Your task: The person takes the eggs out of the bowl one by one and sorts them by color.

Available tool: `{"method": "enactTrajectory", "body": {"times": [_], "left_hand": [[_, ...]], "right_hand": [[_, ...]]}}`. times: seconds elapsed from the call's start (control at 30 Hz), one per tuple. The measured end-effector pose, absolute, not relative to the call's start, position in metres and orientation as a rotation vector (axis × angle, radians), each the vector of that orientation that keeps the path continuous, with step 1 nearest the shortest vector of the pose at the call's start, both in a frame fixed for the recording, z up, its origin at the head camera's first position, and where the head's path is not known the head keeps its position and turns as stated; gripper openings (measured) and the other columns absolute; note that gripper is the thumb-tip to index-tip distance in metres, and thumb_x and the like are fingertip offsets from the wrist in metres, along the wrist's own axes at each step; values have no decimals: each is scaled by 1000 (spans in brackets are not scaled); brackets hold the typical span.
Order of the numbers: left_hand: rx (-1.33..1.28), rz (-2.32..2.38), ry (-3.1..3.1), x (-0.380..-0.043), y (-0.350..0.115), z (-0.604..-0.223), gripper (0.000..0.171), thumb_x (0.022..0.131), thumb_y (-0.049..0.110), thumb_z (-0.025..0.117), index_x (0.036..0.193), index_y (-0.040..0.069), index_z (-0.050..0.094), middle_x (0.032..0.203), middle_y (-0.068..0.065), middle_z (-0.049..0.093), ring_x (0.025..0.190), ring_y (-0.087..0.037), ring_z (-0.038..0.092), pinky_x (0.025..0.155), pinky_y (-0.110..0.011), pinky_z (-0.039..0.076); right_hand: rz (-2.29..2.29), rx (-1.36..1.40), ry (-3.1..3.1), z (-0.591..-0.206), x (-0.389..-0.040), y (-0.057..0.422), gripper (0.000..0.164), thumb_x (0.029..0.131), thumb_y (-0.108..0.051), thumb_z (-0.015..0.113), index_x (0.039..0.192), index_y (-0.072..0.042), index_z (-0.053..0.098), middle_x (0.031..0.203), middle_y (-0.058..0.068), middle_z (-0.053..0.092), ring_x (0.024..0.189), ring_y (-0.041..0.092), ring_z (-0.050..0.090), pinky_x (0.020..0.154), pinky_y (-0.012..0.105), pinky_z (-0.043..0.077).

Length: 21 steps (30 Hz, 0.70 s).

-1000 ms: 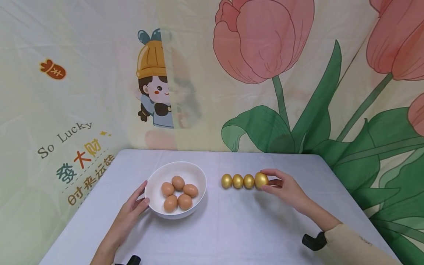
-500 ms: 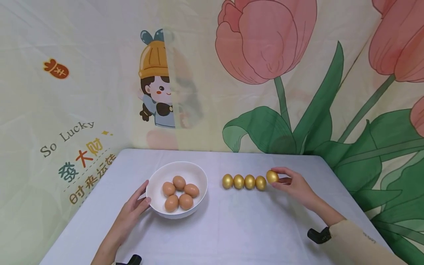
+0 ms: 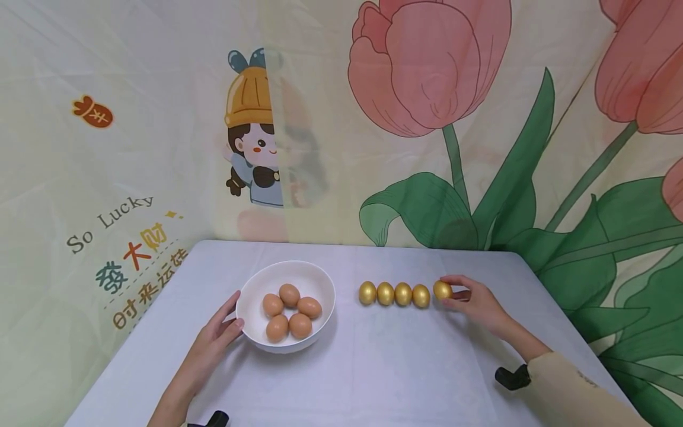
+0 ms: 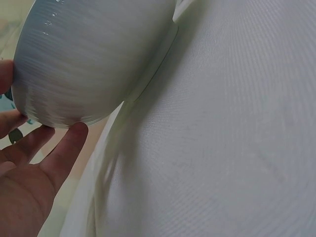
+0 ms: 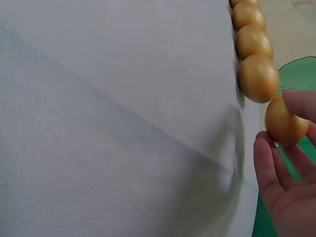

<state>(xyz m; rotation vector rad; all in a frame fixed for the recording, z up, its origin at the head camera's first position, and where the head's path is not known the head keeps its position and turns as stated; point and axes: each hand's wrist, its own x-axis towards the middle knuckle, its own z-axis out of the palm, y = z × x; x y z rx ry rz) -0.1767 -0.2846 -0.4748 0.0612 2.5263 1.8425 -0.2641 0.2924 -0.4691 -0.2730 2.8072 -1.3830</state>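
Note:
My left hand (image 3: 213, 337) rests its fingertips and thumb against the outer left side of a white bowl (image 3: 284, 350). Several brown eggs (image 3: 289, 295) lie inside the bowl. In the left wrist view, the fingers (image 4: 66, 150) touch the bowl's outer wall (image 4: 94, 54) with the palm held away from it. My right hand (image 3: 477, 305) pinches a golden egg (image 3: 441, 290) between thumb and fingers, close over the table at the right end of a row of golden eggs (image 3: 402, 294). A small gap separates it from the nearest one (image 5: 258, 79) in the row.
The table (image 3: 363, 379) wears a white cloth, its far edge meeting a printed fabric backdrop (image 3: 320, 118) with tulips and a cartoon figure. A black strap piece (image 3: 512, 377) sits at the right cuff, another (image 3: 216, 418) by the left wrist.
My right hand has carried its golden egg rightward from over the row's end, uncovering the egg behind it, then lowered it slightly. My left hand stays at the bowl.

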Motion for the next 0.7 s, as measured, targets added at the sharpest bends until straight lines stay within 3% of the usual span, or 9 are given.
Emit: {"method": "enactTrajectory", "body": {"times": [0.7], "left_hand": [[54, 1846, 2518, -176, -285, -475, 71, 112, 34, 56, 172, 20, 21, 174, -19, 23, 147, -43, 47, 96, -10, 46]], "right_hand": [[-1285, -295, 2839, -484, -269, 292, 53, 94, -22, 84, 141, -11, 64, 141, 17, 65, 109, 30, 70, 85, 34, 64]]}}
